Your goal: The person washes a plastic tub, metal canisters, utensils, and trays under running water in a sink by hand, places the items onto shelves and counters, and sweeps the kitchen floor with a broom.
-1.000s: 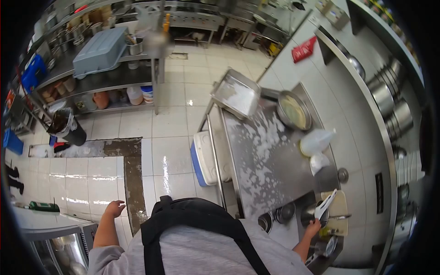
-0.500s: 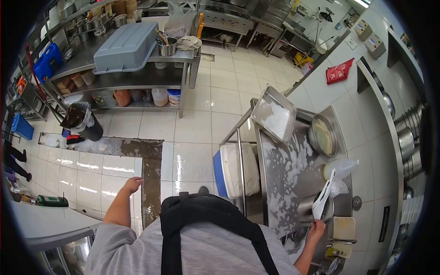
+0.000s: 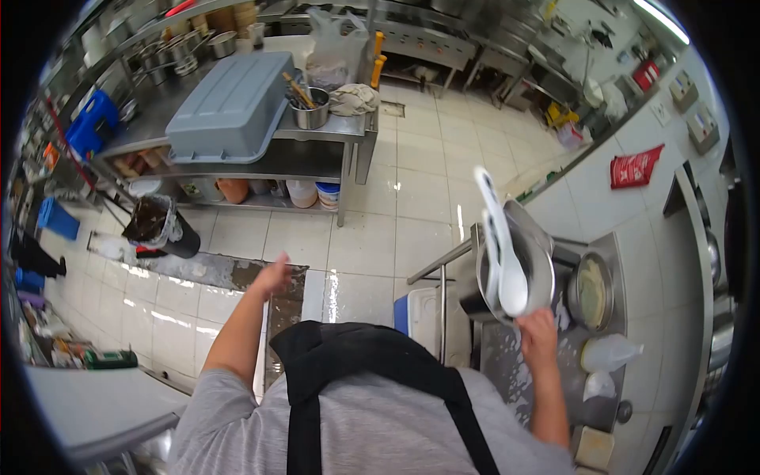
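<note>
My right hand (image 3: 538,336) is closed at the near rim of a metal pot (image 3: 541,273), which it holds raised above the steel sink counter. White spoons (image 3: 513,285) stand in the pot, their handles leaning out past its far side. Whether my fingers grip a handle or the rim itself is hidden. My left hand (image 3: 273,277), slightly blurred, hangs over the floor with its thumb and fingers apart, holding nothing. Right of the pot, a metal bowl (image 3: 595,291) with pale contents rests on the counter.
A plastic bottle (image 3: 609,354) lies on the counter's right side. Below its left edge stands a blue-and-white cooler (image 3: 419,311). A grey plastic tub (image 3: 226,107) sits upside down on the far steel table. A lined bin (image 3: 180,237) stands beside a trench in the tiles.
My right hand has lifted the pot with the spoons off the counter and carried it forward and left. My left hand has moved up and right. The view has shifted.
</note>
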Available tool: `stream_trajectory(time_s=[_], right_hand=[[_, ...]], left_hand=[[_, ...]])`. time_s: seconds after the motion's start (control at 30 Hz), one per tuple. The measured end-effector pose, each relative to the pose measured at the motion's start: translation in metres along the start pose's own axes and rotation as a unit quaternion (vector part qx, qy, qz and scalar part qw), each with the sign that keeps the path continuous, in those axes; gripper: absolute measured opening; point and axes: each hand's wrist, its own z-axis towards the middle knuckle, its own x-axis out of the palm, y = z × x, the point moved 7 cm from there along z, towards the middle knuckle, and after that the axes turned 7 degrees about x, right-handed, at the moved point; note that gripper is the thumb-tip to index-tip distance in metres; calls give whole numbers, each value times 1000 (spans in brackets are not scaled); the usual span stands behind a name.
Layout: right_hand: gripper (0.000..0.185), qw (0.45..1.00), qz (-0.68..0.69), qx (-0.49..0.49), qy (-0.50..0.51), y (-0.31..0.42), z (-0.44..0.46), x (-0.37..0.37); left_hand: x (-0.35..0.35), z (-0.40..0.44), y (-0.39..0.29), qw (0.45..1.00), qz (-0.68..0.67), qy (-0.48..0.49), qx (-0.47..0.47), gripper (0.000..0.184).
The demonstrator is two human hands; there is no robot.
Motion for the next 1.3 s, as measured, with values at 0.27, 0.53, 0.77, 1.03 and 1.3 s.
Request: stream_trajectory(time_s=[0.27,0.53,0.77,1.03,1.3], right_hand=[[24,989,51,-106,88,67,164,66],[27,976,105,-153,116,142,276,117],[24,971,122,-162,128,178,346,143],[21,964,119,-212,109,210,426,138],[24,962,103,-253,11,244,486,101]], left_hand=[[-162,131,-122,856,-435,-250,123,94],[-260,196,-194,742,-581,-240,235,71],[-391,73,-275,792,-387,-362,303,71],[-406,-66,-370,743,14,-495,450,47],[-290,-4,-365,617,614,-221,440,36]])
